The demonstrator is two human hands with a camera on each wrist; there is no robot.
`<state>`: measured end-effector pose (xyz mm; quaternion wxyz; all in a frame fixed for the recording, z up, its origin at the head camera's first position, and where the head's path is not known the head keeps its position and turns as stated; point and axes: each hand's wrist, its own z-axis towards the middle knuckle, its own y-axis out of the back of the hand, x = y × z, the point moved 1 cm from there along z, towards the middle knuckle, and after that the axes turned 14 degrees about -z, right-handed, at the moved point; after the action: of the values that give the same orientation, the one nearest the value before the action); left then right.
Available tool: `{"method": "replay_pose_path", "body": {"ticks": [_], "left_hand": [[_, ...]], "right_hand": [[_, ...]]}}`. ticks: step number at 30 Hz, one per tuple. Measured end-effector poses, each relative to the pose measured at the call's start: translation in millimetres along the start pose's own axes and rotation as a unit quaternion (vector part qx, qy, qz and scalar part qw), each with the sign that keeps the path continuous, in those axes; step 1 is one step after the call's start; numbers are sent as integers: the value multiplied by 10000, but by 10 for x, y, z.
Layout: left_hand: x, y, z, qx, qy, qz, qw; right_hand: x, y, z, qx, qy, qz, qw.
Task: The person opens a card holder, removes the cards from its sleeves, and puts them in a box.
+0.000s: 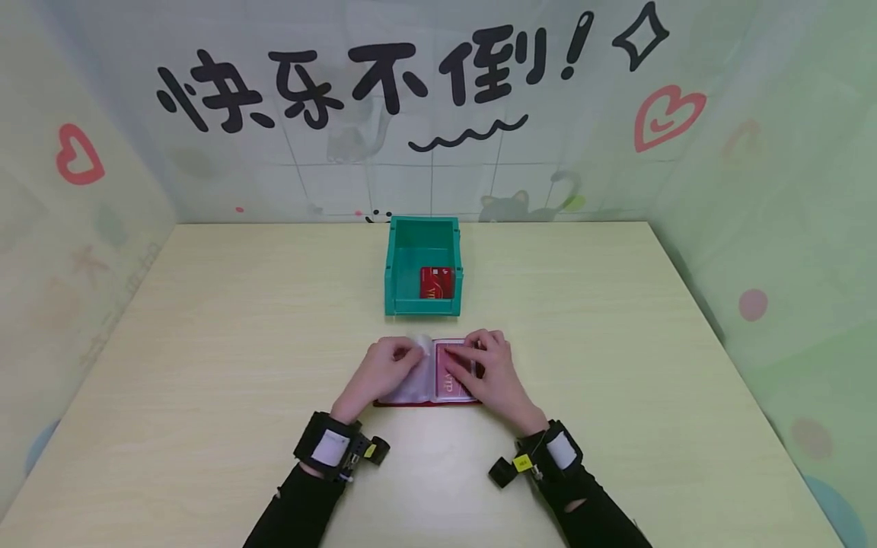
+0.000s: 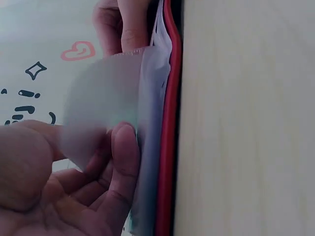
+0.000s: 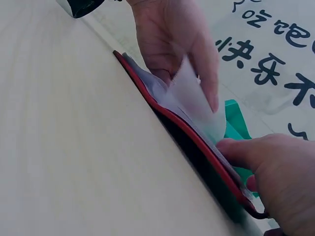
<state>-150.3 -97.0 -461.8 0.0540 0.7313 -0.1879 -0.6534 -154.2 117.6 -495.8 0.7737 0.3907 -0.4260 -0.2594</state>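
Observation:
A red-covered card holder [image 1: 428, 404] lies spread on the table, its clear plastic pages fanned. My left hand [image 1: 390, 365] is at its left half and pinches a raised translucent page [image 2: 103, 93] between thumb and fingers. On the right half, a red card with pale lettering [image 1: 448, 377] sits in a clear sleeve. My right hand [image 1: 495, 373] holds the holder's right side, thumb and index finger bent over the card. In the right wrist view the right thumb [image 3: 234, 150] lies against the page stack; the fingers beneath are partly hidden.
A teal plastic bin [image 1: 389, 281] stands just beyond the holder, with a red card [image 1: 437, 283] inside it at the front right. A printed backdrop [image 1: 432, 183] rises along the table's [image 1: 240, 320] back and both sides. Each wrist wears a strapped camera.

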Motion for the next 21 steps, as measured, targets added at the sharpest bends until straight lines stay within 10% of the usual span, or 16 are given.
{"method": "replay_pose_path", "body": {"ticks": [10, 16, 21], "left_hand": [[-13, 136, -61, -639, 397, 683, 9948], [-86, 58, -102, -941, -62, 1411, 9855], [-119, -62, -102, -487, -565, 1348, 9881]], "right_hand": [[-178, 126, -4, 729, -451, -601, 9945], [-169, 140, -1, 786, -455, -622, 9939], [-139, 140, 5, 800, -589, -632, 9930]]}}
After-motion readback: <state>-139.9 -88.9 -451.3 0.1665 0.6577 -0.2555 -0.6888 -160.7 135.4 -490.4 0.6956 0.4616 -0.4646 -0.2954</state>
